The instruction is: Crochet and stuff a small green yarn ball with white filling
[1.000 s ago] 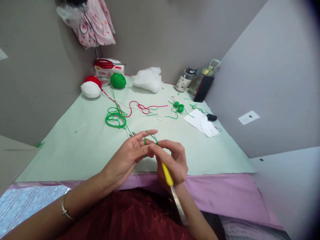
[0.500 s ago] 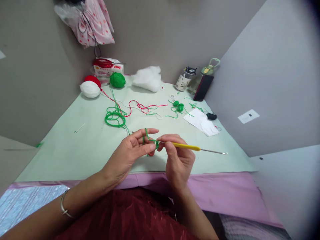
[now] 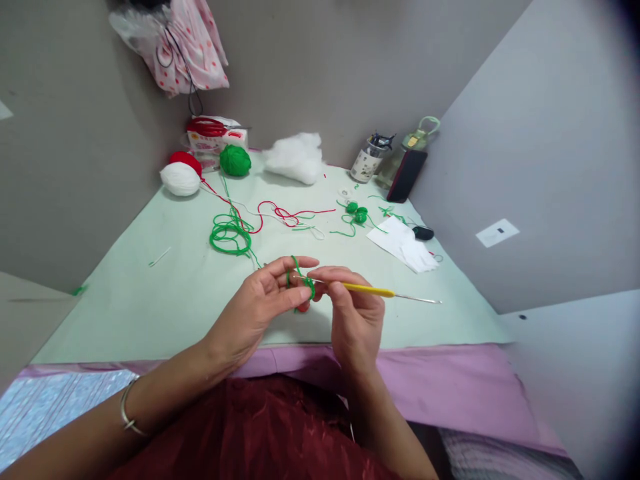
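My left hand (image 3: 265, 293) pinches a small piece of green crochet work (image 3: 311, 288) between thumb and fingers. Green yarn (image 3: 296, 265) loops over its raised index finger and runs back to loose coils (image 3: 230, 237) on the table. Something red (image 3: 303, 307) shows just under the left fingertips; its shape is mostly hidden. My right hand (image 3: 357, 313) is closed around the yellow grip of a crochet hook (image 3: 370, 289). The hook's thin metal tip passes through the green work and points left, while its other metal end sticks out to the right.
Behind the hands lie a green yarn ball (image 3: 235, 161), a white yarn ball (image 3: 180, 179), white stuffing (image 3: 295, 158) and small green crocheted pieces (image 3: 357, 212). At right are white paper (image 3: 400, 243), a phone (image 3: 407, 175), a pen cup (image 3: 367, 163) and a bottle (image 3: 420, 139).
My right hand has shifted slightly left with the crochet hook, so its tip now reaches farther through the green work. My left hand has barely moved.
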Demonstrator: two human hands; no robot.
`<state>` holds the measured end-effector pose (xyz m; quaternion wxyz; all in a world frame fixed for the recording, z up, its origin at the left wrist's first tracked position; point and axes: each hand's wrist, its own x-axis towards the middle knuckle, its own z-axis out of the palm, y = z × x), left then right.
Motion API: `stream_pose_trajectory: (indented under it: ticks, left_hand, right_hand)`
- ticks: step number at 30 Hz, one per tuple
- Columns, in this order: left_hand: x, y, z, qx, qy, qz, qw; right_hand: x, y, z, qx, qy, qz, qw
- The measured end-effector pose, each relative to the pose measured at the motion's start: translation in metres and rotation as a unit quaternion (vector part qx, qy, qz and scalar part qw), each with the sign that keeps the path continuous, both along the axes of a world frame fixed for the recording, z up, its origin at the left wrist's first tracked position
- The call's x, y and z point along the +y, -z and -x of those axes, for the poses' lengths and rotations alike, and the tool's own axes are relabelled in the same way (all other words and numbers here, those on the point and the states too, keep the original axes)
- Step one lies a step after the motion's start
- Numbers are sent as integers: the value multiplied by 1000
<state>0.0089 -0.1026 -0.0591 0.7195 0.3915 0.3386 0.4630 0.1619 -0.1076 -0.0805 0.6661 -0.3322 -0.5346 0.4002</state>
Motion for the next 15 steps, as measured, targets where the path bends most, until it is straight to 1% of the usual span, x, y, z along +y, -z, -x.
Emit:
stream_pose_trajectory:
  ticks: [3, 5, 7, 8, 9, 10, 12, 13, 15]
  left_hand:
    - [0, 2, -2, 1, -17, -4, 1000]
    - [0, 4, -5, -13, -31, 3, 999]
    - [1, 5, -6, -41, -25, 27, 998]
    - [2, 5, -6, -57, -12, 47, 997]
    - [3, 5, -6, -72, 3, 69, 995]
    - [4, 5, -4, -83, 17, 89, 992]
    - [7, 4, -1, -93, 26, 107, 989]
    - [8, 4, 0, -91, 22, 104, 990]
    - [8, 4, 1, -75, 13, 80, 994]
  right_hand:
    - [-4, 2, 2, -59, 32, -28, 997]
    - [-7, 5, 3, -131, 79, -81, 985]
    - [-9, 9, 4, -223, 144, -159, 951]
    - [-9, 11, 4, -256, 170, -190, 932]
    - [-9, 11, 3, -272, 186, -205, 922]
    - [-9, 10, 2, -265, 190, -201, 924]
    - [-6, 6, -1, -187, 169, -144, 957]
    - [-5, 3, -3, -132, 147, -106, 975]
    - [-3, -1, -4, -38, 93, -50, 994]
